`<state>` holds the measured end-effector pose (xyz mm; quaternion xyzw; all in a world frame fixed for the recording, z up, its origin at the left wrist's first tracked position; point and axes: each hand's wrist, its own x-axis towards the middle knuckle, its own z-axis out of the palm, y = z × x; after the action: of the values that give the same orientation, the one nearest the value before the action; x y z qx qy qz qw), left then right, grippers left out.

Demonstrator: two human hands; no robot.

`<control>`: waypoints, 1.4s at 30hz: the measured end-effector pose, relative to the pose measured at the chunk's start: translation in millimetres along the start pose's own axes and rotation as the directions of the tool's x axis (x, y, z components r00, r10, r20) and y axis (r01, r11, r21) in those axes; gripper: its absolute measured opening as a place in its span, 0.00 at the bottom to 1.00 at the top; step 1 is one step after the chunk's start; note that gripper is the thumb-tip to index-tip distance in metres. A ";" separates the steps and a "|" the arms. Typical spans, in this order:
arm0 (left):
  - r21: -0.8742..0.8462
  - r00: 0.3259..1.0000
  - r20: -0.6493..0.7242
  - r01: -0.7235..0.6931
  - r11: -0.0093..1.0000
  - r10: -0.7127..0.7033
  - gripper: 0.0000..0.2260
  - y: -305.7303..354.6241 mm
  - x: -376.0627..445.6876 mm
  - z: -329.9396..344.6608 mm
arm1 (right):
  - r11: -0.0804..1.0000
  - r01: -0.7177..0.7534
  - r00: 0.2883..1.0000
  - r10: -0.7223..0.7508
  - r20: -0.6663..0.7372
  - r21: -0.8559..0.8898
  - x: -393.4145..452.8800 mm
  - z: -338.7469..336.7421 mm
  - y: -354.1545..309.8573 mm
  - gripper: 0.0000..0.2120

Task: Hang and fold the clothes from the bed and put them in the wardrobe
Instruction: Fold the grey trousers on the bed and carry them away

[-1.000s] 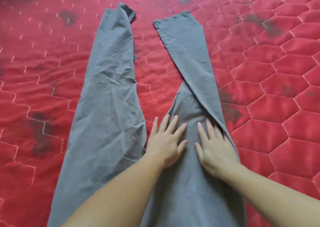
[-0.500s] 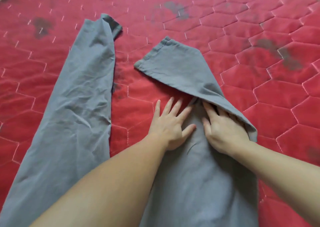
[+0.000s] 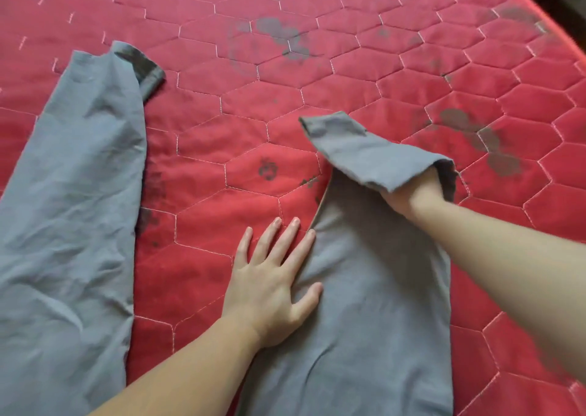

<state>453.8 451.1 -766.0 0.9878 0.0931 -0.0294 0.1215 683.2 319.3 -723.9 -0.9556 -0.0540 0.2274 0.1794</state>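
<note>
Two hands (image 3: 269, 285) (image 3: 409, 198) work grey trousers (image 3: 364, 304) on red bed (image 3: 348, 76).

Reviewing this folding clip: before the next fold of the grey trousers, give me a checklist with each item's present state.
1. Left hand pressing the right trouser leg flat, fingers straight: ok.
2. Right hand has the turned-back leg end: cannot tell; the cloth drapes over its fingers.
3. Turned-back end lies flat on the leg: not ok, it is lifted and slanted.
4. Left trouser leg smooth: not ok, creased, with its hem turned over.
5. Legs together: not ok, bare red quilt shows between them.
</note>
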 end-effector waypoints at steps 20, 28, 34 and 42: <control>-0.027 1.000 -0.005 0.001 1.000 -0.002 0.36 -2.6 -0.7 1.1 | 0.860 0.414 0.880 -0.462 -0.109 -0.299 -129.9 88.7 33.2 0.32; -0.264 0.999 -0.045 -0.007 0.964 -0.006 0.28 -25.4 -32.0 -22.7 | 0.825 0.415 0.863 -0.490 -0.119 -0.384 -185.4 118.1 43.5 0.35; -0.097 0.960 -0.230 0.144 0.985 -0.163 0.23 -123.7 -167.7 -63.5 | 0.829 0.315 0.928 -0.371 -0.033 -0.462 -202.9 114.4 20.4 0.37; 0.042 0.931 0.081 0.354 0.934 -0.357 0.26 -233.5 -223.3 -51.1 | 0.464 0.812 0.561 -0.788 0.255 -0.354 -262.2 195.9 -121.8 0.32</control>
<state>192.0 646.7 -753.2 0.9539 0.2645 -0.0952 0.1047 358.1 446.4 -733.3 -0.8253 -0.5488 0.1249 0.0460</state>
